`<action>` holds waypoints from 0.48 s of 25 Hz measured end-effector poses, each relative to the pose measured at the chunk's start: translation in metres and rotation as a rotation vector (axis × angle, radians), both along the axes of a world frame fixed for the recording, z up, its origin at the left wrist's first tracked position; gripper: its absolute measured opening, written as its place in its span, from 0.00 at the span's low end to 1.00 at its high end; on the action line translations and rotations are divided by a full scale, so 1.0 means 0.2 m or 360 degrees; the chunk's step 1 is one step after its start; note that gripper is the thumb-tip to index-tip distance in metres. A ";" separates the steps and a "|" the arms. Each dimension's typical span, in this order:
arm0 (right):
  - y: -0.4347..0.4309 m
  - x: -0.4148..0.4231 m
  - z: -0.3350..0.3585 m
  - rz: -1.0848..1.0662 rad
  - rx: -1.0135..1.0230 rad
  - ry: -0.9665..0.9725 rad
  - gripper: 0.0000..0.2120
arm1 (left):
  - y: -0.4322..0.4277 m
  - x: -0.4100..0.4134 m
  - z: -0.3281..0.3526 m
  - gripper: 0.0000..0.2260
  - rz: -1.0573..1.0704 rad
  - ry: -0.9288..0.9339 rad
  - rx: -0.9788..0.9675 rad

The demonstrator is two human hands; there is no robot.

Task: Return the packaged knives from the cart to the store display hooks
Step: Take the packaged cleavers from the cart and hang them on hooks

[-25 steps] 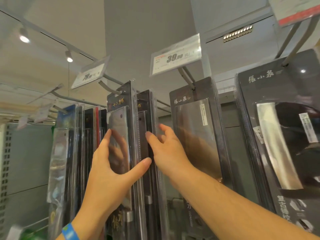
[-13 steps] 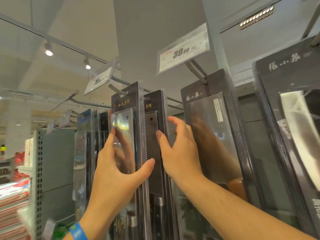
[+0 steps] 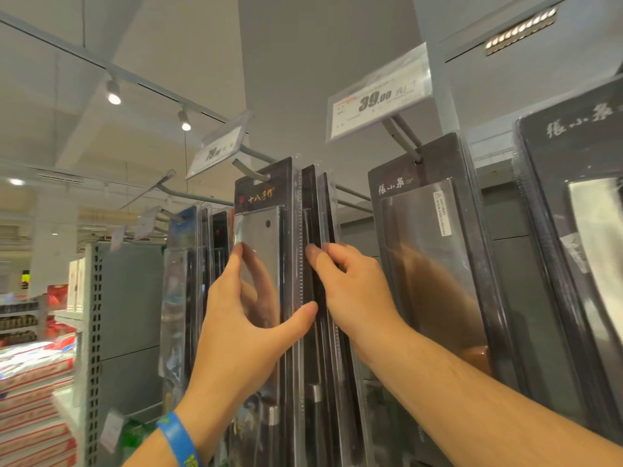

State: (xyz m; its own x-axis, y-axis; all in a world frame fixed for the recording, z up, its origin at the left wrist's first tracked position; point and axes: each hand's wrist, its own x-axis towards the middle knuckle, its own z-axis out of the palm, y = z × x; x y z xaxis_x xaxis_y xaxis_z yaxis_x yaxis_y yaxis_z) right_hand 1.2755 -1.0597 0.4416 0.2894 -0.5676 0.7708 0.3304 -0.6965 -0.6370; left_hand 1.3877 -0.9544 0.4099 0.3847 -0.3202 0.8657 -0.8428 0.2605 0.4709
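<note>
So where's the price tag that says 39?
In the head view, upper right of centre: the price tag sits on a hook above the dark knife pack.

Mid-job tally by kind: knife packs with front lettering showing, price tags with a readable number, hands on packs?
Lettered knife packs: 3 (front pack, middle pack, far-right pack)
Readable price tags: 2 (39.00 tag, 79 tag)
Hands on packs: 2 (left hand grips front pack; right hand pinches edge-on pack behind it)
Total: 7

Display hooks (image 3: 251, 171) – packaged knives (image 3: 421, 251) hang off them in tight rows, price tags (image 3: 377, 99) clipped at the tips.
</note>
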 end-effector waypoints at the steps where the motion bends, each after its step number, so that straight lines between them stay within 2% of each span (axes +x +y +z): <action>1: 0.00 -0.01 0.00 0.0039 0.0005 -0.0009 0.14 | -0.01 0.00 0.00 0.55 -0.0008 0.0005 -0.0001; 6: 0.01 -0.04 0.00 0.0238 0.0063 -0.0055 0.11 | -0.04 -0.01 0.00 0.56 -0.0032 0.0024 -0.0008; 9: -0.04 -0.05 0.02 0.0206 0.0269 -0.0205 0.12 | -0.04 -0.02 -0.01 0.55 -0.0030 0.0025 -0.0006; 11: -0.07 -0.06 0.04 0.0171 0.0273 -0.0048 0.14 | -0.04 -0.03 -0.01 0.55 -0.0047 0.0050 0.0014; 12: -0.09 -0.05 0.04 0.0165 0.0238 0.0084 0.20 | -0.04 -0.04 -0.01 0.55 -0.0047 0.0061 0.0025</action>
State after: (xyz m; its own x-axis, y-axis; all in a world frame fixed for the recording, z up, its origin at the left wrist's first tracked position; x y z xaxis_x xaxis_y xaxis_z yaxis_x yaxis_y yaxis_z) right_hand 1.2652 -1.0778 0.4498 0.3901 -0.6397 0.6623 0.3585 -0.5570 -0.7492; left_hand 1.3792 -0.9615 0.4082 0.4077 -0.3454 0.8453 -0.8162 0.2771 0.5069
